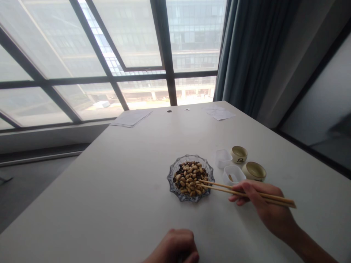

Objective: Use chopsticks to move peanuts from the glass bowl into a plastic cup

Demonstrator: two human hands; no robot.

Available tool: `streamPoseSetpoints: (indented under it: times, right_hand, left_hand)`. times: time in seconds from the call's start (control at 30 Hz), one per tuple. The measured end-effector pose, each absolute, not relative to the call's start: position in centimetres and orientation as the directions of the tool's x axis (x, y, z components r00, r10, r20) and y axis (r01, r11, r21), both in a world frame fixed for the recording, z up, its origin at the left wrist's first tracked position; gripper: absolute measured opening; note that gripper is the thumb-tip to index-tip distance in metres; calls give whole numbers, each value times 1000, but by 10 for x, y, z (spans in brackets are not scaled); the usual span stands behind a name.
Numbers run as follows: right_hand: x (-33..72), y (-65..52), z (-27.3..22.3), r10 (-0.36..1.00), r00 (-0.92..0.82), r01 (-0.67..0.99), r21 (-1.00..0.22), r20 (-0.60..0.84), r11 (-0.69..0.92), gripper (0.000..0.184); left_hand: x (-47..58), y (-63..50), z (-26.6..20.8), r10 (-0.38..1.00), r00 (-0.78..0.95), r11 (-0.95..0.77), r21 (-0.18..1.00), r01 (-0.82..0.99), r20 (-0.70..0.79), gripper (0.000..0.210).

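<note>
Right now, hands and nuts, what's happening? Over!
Right hand holding chopsticks, tips at the nuts. Left hand curled, bottom of view. Glass bowl rim beneath chopsticks.

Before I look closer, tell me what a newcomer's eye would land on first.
Probably the glass bowl heaped with nuts, near the middle of the white table. Next, the right hand, to the bowl's right, holding chopsticks with their tips at the nuts. Then the bright windows beyond the table.

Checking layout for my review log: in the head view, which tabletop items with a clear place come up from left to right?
Paper stack, scalloped glass bowl of nuts, farther clear plastic container, farther ceramic bowl, nearer ceramic bowl.
</note>
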State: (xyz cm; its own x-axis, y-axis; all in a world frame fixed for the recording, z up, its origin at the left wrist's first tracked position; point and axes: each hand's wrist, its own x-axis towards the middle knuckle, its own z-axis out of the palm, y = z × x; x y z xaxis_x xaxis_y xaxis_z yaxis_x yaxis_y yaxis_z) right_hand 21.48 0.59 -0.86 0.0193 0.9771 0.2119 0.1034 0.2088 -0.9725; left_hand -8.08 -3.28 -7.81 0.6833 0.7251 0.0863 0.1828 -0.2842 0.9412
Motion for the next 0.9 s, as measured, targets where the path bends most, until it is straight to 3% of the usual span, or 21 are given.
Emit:
streamPoseSetpoints:
  times: [0.2,0.57,0.73,0.9]
  right_hand:
    - [209,5,-15,976,63,75,-976,208,203,37]
    - [272,8,29,833,465,162,-954,299,251,37]
    - [298,14,29,855,473,177,-974,213,145,36]
    - [281,10,28,862,438,150,-966,255,209,37]
  left_hand:
    - [-81,-33,-76,723,685,-289,940,183,90,66]
    - [-82,-34,-72,720,685,-321,929,185,113,64]
    - [-82,-34,-72,711,695,-321,930,180,111,63]
    - [-82,-35,-72,717,686,-326,931,166,128,61]
